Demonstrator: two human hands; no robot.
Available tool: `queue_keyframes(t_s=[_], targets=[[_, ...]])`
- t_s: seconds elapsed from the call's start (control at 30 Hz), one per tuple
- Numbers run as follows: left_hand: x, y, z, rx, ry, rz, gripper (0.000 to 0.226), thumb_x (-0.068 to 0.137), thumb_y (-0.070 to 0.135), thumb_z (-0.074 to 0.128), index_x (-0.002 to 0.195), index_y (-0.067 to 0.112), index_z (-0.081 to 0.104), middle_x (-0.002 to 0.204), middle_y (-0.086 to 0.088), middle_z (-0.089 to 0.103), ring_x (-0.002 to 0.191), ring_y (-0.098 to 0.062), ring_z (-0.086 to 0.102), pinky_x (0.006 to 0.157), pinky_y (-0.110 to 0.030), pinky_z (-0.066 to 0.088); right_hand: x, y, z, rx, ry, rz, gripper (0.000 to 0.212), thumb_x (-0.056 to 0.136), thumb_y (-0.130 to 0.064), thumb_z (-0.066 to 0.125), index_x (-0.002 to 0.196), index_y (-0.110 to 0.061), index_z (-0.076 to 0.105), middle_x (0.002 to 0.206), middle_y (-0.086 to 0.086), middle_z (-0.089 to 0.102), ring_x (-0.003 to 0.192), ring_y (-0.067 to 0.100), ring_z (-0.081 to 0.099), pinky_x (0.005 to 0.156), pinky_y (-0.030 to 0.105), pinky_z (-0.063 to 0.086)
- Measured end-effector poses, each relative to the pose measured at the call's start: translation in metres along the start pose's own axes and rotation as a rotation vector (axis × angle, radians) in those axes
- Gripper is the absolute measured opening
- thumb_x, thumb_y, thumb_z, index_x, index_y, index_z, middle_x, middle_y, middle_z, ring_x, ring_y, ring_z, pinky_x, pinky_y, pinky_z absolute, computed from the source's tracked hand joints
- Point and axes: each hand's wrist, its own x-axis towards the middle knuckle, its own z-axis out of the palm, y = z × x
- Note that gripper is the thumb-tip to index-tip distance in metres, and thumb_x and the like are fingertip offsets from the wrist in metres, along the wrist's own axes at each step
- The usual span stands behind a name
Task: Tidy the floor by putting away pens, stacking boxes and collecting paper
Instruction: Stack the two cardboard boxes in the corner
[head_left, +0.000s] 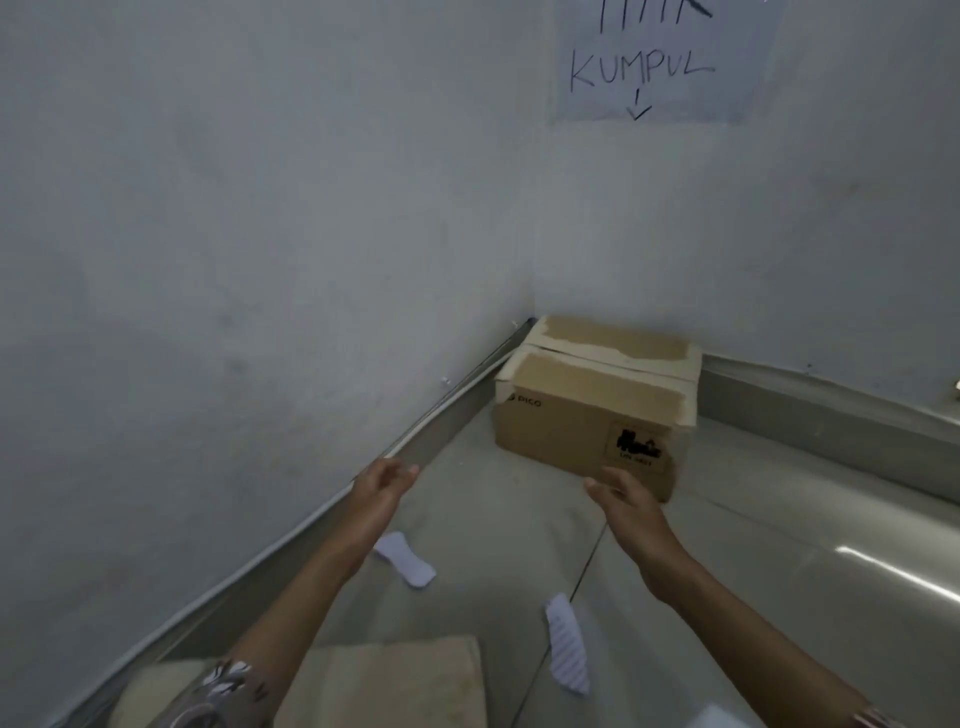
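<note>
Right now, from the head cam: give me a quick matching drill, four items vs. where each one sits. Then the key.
Items
1. cardboard box
2. handwritten sign
3. crumpled paper strip
4. left hand

Places
A. taped on the wall, arrow pointing down
B. on the floor tiles below the right hand
C. pushed into the corner where the two walls meet
D. open in the air near the left skirting, holding nothing

Pairs: 1-C, 2-A, 3-B, 4-D
</note>
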Motion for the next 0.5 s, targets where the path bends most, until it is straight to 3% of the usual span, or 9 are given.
queue_keyframes(t_s=[0.1,0.27,0.4,0.5], targets=[[-0.018,0.0,-0.03,0.074,0.032,0.012,0.026,0.092,0.017,0.054,0.113,0.002,0.057,0.104,-0.007,0.057,0.097,-0.019,0.054,0.071,-0.02,0.041,-0.031,-0.01,0.03,-0.042,-0.12,0.004,0.047,0.093,-0.034,0.049,0.135,-0.013,0.042,0.144,0.007,0.041,0.132,0.021,0.039,0.102,0.033,0.035],[-0.059,-0.009,-0.087,0.287,0.036,0.017,0.035,0.091,0.028,0.055,0.118,0.006,0.056,0.109,-0.008,0.058,0.102,-0.02,0.054,0.086,-0.027,0.038,-0.072,-0.022,0.074,-0.116,-0.271,0.02,0.051,0.094,-0.034,0.049,0.137,-0.01,0.038,0.146,0.009,0.037,0.131,0.023,0.039,0.104,0.032,0.034],[-0.109,-0.04,-0.124,0.336,0.094,-0.06,0.026,0.09,0.022,0.057,0.108,0.004,0.06,0.107,-0.015,0.062,0.1,-0.028,0.058,0.082,-0.033,0.04,-0.106,-0.018,0.089,-0.11,-0.302,0.048,0.052,0.094,-0.033,0.048,0.14,-0.011,0.036,0.148,0.008,0.036,0.132,0.023,0.038,0.101,0.028,0.032],[-0.152,-0.064,-0.139,0.384,0.163,-0.188,0.033,0.088,0.015,0.059,0.117,-0.001,0.055,0.122,-0.021,0.056,0.115,-0.032,0.053,0.089,-0.034,0.039,-0.144,0.003,0.088,-0.164,-0.333,0.078,0.053,0.094,-0.031,0.048,0.14,-0.011,0.032,0.147,0.008,0.036,0.125,0.017,0.041,0.093,0.023,0.031]])
